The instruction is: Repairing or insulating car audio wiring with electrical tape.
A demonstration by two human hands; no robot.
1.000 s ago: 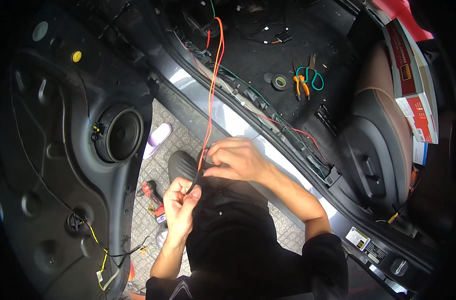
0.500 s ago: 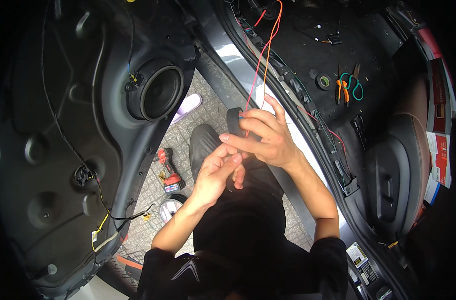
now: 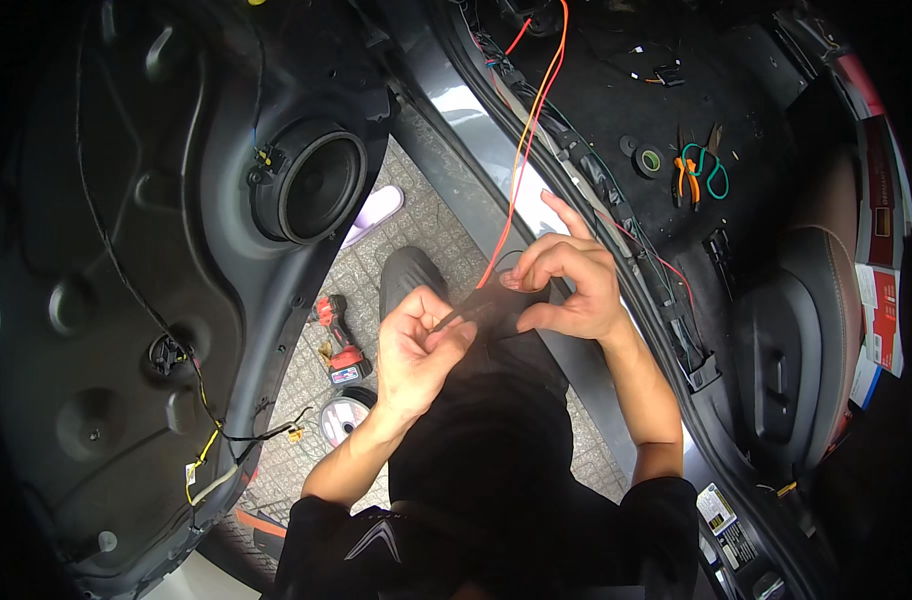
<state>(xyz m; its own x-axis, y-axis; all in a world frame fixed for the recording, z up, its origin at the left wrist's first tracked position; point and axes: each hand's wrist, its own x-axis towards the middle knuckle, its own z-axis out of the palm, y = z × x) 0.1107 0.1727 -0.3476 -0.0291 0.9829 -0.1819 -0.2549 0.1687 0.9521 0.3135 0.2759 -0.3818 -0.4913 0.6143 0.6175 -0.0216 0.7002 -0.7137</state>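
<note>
My left hand (image 3: 414,365) is closed, its thumb and fingers pinching the dark end (image 3: 452,320) of the wires. Red and orange wires (image 3: 524,155) run from there up into the car's interior. My right hand (image 3: 584,292) curls around a roll of black tape (image 3: 524,262), index and thumb bent, one finger raised. A blurred dark stretch between the hands looks like a strip of tape. Both hands are above my dark-trousered legs (image 3: 481,420), beside the car's sill.
At left, a detached-trim door holds a speaker (image 3: 321,185) and loose harness. A red drill (image 3: 341,345), spool (image 3: 344,418) and pale slipper (image 3: 374,212) lie on paving. Inside lie orange pliers (image 3: 689,185), teal-handled scissors (image 3: 717,178) and tape (image 3: 649,160). Boxes (image 3: 876,320) rest by the seat (image 3: 786,370).
The view has shifted, moving the car rightward in the picture. A black tape roll has appeared in my right hand. My hands have drawn apart since half a second ago.
</note>
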